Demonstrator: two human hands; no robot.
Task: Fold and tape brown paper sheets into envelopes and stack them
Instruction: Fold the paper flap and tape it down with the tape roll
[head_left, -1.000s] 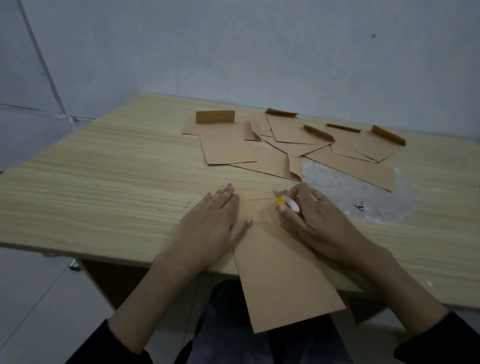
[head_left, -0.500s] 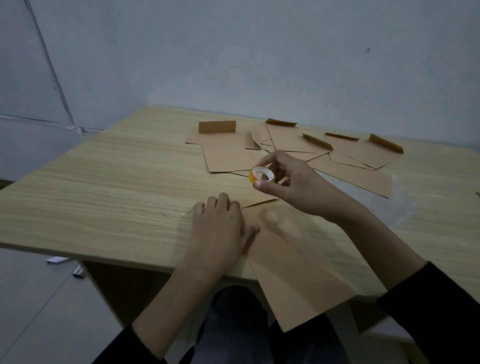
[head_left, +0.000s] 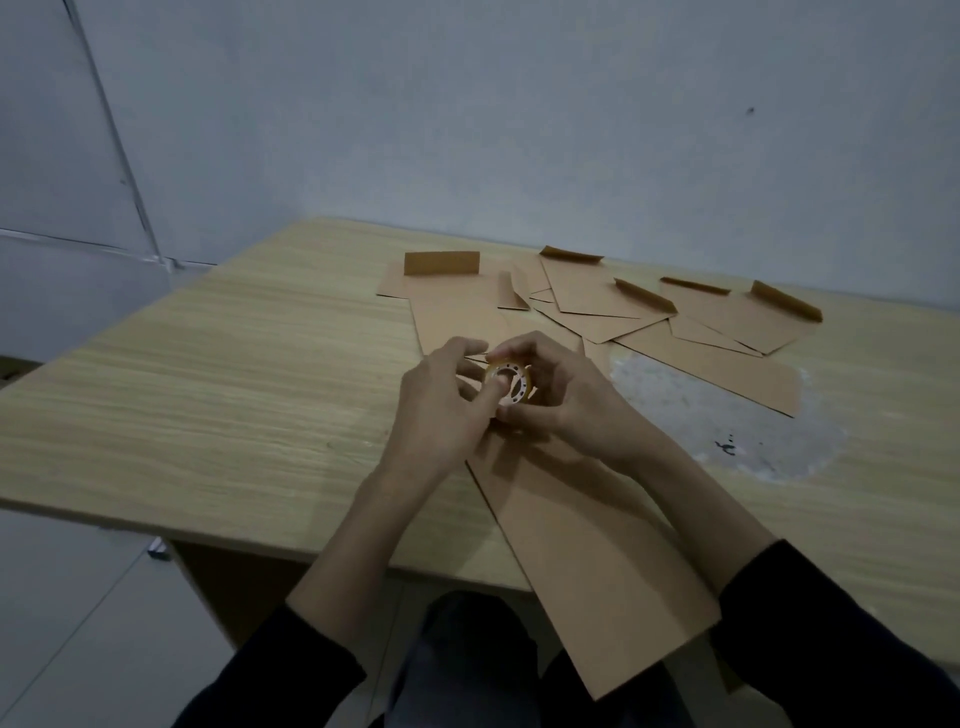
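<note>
Right hand (head_left: 566, 397) is clamping the tape roll (head_left: 511, 383) above the folded brown sheet (head_left: 597, 561); left hand (head_left: 436, 405) is pinching its rim, probably freeing a strip.

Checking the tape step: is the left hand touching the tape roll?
Touching. In the head view the left hand has its thumb on the tape roll, which the right hand grips.

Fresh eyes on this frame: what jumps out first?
The left hand and right hand are together at mid-table, gripping a small roll of tape over a long brown paper sheet that overhangs the near edge. Behind them, folded envelopes lie fanned across the far side, some with flaps standing up. A worn grey patch marks the table on the right.
</note>
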